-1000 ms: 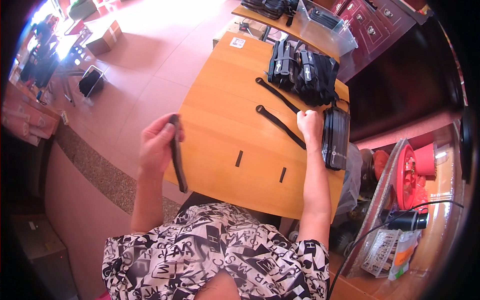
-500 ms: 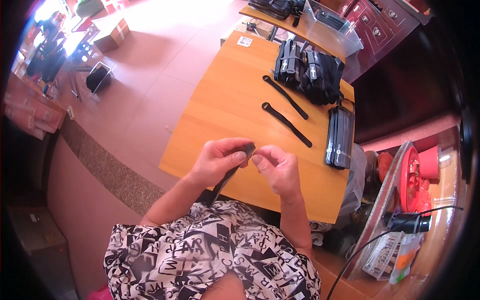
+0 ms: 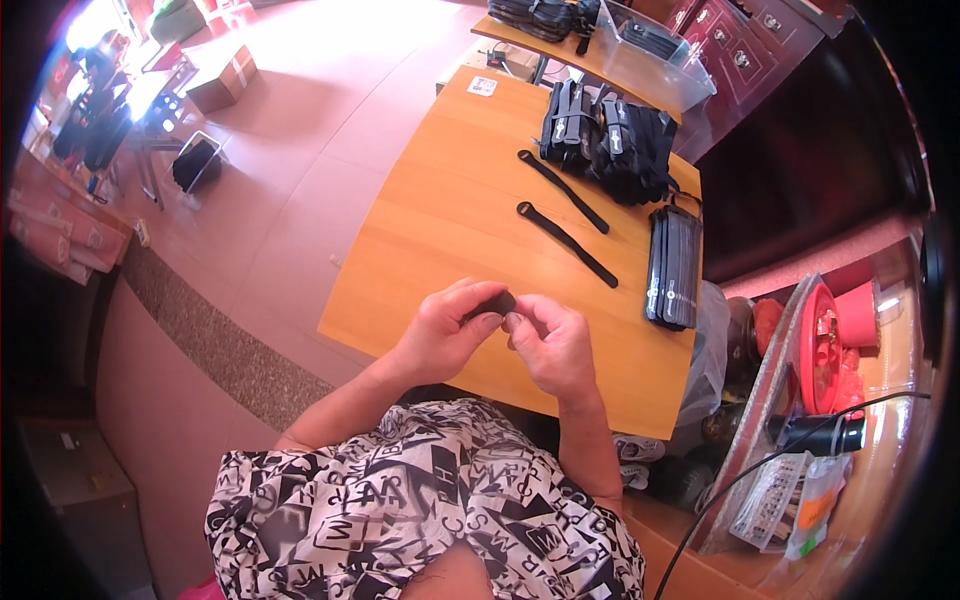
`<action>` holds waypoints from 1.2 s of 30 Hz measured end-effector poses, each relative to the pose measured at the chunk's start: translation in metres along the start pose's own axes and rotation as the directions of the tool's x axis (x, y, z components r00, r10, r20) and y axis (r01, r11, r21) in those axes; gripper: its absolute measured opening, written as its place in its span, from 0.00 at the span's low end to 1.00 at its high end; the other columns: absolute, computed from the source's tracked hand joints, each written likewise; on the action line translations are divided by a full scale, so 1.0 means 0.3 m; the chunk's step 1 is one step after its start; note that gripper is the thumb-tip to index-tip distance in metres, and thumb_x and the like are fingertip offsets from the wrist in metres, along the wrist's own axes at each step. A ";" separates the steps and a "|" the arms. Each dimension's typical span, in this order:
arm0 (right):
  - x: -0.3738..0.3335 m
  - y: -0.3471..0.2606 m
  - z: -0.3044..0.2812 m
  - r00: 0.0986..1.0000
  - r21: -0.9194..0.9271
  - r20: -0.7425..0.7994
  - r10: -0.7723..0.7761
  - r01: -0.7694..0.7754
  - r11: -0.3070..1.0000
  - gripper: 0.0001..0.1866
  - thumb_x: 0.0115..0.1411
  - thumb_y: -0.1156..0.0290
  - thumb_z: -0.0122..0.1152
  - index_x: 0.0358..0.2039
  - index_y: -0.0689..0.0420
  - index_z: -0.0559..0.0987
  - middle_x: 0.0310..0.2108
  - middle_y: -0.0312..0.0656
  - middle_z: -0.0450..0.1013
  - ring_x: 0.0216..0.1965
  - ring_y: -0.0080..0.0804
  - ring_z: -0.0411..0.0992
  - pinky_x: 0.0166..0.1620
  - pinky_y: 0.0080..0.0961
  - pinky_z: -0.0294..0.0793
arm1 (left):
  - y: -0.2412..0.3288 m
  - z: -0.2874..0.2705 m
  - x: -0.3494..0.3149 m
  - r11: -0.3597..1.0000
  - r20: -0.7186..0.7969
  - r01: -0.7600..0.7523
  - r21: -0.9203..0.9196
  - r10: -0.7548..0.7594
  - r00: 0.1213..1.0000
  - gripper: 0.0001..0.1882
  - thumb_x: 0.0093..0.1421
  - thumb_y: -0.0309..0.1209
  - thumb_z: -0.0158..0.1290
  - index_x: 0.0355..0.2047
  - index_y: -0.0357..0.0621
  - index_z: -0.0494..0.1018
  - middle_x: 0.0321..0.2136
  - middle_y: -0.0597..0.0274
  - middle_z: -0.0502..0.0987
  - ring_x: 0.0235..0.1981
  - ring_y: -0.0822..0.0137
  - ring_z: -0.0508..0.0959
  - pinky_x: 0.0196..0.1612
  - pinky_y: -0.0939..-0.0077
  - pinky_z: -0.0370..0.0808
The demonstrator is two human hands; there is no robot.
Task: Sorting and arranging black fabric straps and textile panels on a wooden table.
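Observation:
Over the near part of the wooden table [image 3: 430,200], my left hand [image 3: 447,325] is closed on a dark strap [image 3: 488,305], most of it hidden by the fingers. My right hand [image 3: 555,345] pinches the strap's end, its fingertips meeting those of the left. Beyond them lie two black hook-and-loop straps, a nearer strap [image 3: 568,245] and a farther strap [image 3: 565,192], each with a ring at its left end. A flat stack of grey-black straps [image 3: 673,268] rests by the right edge. Banded bundles of straps [image 3: 612,140] are piled at the back right.
Behind the table, a clear plastic bin [image 3: 655,60] stands on a second surface. To the right are a red round tray [image 3: 822,345], a white basket [image 3: 772,500] and a black cable [image 3: 740,470]. A cardboard box [image 3: 222,80] sits on the floor at far left.
The hands have come closer together, and the right fingertips now meet the strap. Its hanging tail, seen earlier below the left hand, no longer shows. The whole view has shifted slightly.

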State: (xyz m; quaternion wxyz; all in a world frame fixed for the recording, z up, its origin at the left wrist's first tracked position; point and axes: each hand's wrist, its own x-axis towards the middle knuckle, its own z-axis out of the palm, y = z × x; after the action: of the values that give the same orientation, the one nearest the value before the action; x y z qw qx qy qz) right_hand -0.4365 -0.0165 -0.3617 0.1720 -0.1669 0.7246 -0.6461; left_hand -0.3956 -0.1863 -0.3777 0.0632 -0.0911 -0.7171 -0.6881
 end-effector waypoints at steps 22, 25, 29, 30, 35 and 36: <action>0.016 0.040 -0.031 0.977 0.193 0.134 0.166 -0.190 0.963 0.07 0.54 0.79 0.49 0.23 0.63 0.75 0.17 0.34 0.70 0.18 0.16 0.65 0.21 0.15 0.64 | 0.010 0.013 -0.004 0.908 0.141 -0.255 0.333 0.220 0.965 0.16 0.55 0.18 0.52 0.45 0.30 0.69 0.35 0.48 0.72 0.33 0.54 0.75 0.35 0.70 0.73; 0.016 0.048 -0.042 0.979 0.158 0.140 0.145 -0.167 0.973 0.06 0.54 0.78 0.50 0.23 0.62 0.75 0.17 0.32 0.68 0.17 0.15 0.64 0.21 0.15 0.63 | 0.012 0.016 0.002 0.900 0.144 -0.275 0.339 0.239 0.960 0.16 0.55 0.18 0.53 0.44 0.30 0.69 0.34 0.50 0.73 0.32 0.56 0.76 0.34 0.71 0.73; 0.024 0.123 0.005 0.996 0.291 0.041 0.073 -0.082 0.953 0.07 0.55 0.78 0.50 0.22 0.61 0.75 0.16 0.30 0.66 0.17 0.14 0.61 0.20 0.16 0.60 | -0.053 0.034 0.002 1.000 -0.060 0.024 0.007 -0.023 0.998 0.14 0.57 0.22 0.54 0.44 0.32 0.70 0.30 0.58 0.74 0.31 0.64 0.76 0.32 0.73 0.73; 0.018 0.125 0.013 0.996 0.290 0.041 0.074 -0.083 0.953 0.07 0.55 0.78 0.50 0.22 0.61 0.75 0.16 0.30 0.66 0.17 0.14 0.61 0.20 0.16 0.60 | -0.061 0.026 0.005 1.000 -0.060 0.024 0.005 -0.024 0.998 0.14 0.57 0.22 0.54 0.44 0.32 0.70 0.30 0.58 0.74 0.31 0.64 0.76 0.32 0.73 0.73; -0.087 0.089 -0.036 0.967 0.484 -0.231 0.105 0.020 0.875 0.06 0.53 0.80 0.49 0.22 0.61 0.73 0.16 0.32 0.65 0.16 0.15 0.60 0.18 0.14 0.55 | -0.164 -0.316 0.136 0.816 -0.553 -0.148 -0.559 -0.235 0.799 0.08 0.63 0.25 0.44 0.36 0.31 0.68 0.24 0.62 0.69 0.24 0.71 0.69 0.31 0.76 0.69; -0.105 0.093 -0.091 0.948 0.486 -0.317 0.024 0.141 0.863 0.05 0.54 0.80 0.49 0.23 0.62 0.73 0.17 0.33 0.65 0.16 0.15 0.60 0.18 0.14 0.56 | -0.157 -0.441 0.149 0.728 -0.609 -0.204 -0.655 -0.348 0.713 0.07 0.64 0.26 0.43 0.36 0.32 0.66 0.25 0.61 0.68 0.25 0.69 0.68 0.31 0.74 0.70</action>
State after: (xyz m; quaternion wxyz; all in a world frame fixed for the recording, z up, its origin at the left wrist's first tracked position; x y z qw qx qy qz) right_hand -0.4219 0.0250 -0.3855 0.0727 -0.0342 0.5437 -0.8354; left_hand -0.4540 -0.3183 -0.4080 0.2610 0.1887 -0.3375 -0.8845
